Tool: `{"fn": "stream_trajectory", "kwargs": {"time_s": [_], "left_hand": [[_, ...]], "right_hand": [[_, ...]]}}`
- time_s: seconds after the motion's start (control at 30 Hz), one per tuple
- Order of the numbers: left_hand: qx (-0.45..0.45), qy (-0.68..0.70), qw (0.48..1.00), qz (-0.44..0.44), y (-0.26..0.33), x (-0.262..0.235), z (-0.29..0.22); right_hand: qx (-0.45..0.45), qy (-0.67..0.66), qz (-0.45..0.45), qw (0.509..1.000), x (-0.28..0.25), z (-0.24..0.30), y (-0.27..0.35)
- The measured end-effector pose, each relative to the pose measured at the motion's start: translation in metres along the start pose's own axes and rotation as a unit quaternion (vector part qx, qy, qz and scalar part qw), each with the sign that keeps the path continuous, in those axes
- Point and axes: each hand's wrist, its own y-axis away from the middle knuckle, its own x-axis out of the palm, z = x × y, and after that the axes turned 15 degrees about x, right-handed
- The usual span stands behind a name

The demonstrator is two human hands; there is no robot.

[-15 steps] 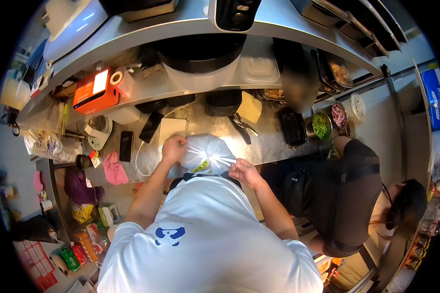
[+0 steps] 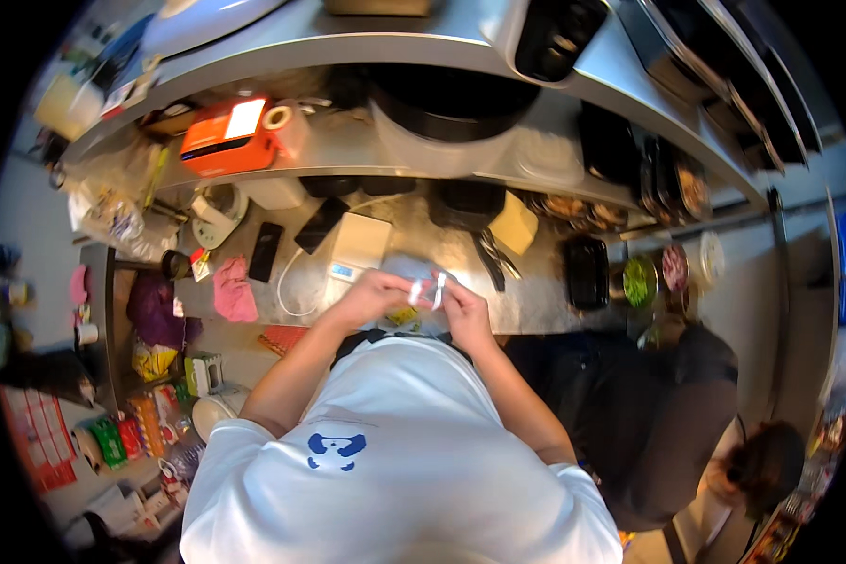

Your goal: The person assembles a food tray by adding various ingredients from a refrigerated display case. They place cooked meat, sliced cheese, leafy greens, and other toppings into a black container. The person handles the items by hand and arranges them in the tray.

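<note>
A thin translucent plastic bag [image 2: 406,267] with something yellow-green inside sits at the counter's front edge, close to my body. My left hand [image 2: 378,295] is closed on one twisted white end of the bag. Opposite it, my right hand [image 2: 464,306] pinches another white end, and the fingers of the two hands almost meet above the bag. My hands and wrists hide much of the bag. Just beyond my left hand lies a flat white scale [image 2: 360,242] with a small lit display.
Phones [image 2: 266,252] and a pink cloth [image 2: 234,289] lie to the left. Tongs [image 2: 494,259], a black tray [image 2: 587,273] and a bowl of chopped greens [image 2: 639,280] stand right. An orange device [image 2: 226,138] sits on the shelf. A person in dark clothes [image 2: 649,414] bends close on my right.
My hands have come together from wide apart, drawing the bag's white ends over its top. The view has shifted, and the person on the right is bent lower.
</note>
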Motion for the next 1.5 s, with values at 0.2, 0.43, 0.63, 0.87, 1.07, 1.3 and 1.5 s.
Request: {"fn": "stream_trajectory", "kwargs": {"time_s": [0.2, 0.43, 0.63, 0.87, 1.07, 1.3, 1.5], "left_hand": [[0.098, -0.275, 0.952, -0.095, -0.015, 0.016, 0.030], [0.113, -0.447, 0.856, -0.235, -0.020, -0.033, 0.068], [0.002, -0.410, 0.878, -0.246, -0.024, -0.065, 0.109], [0.268, -0.432, 0.860, -0.047, -0.007, -0.109, -0.019], [0.450, -0.669, 0.575, -0.139, -0.025, -0.189, -0.217], [0.305, -0.719, 0.620, 0.078, -0.073, -0.240, -0.230], [0.218, -0.577, 0.776, 0.133, -0.084, -0.222, -0.242]], "right_hand": [[-0.040, 0.111, -0.052, 0.992, 0.025, 0.012, -0.011], [0.048, 0.189, 0.062, 0.979, -0.003, -0.010, -0.017], [0.146, 0.009, 0.177, 0.973, -0.070, -0.059, -0.008], [-0.222, 0.281, -0.043, 0.933, -0.020, 0.050, -0.014], [-0.318, 0.227, -0.107, 0.914, 0.107, 0.181, -0.057], [-0.330, 0.211, -0.194, 0.899, 0.210, 0.220, -0.148], [-0.312, 0.092, -0.185, 0.927, 0.212, 0.214, -0.181]]}}
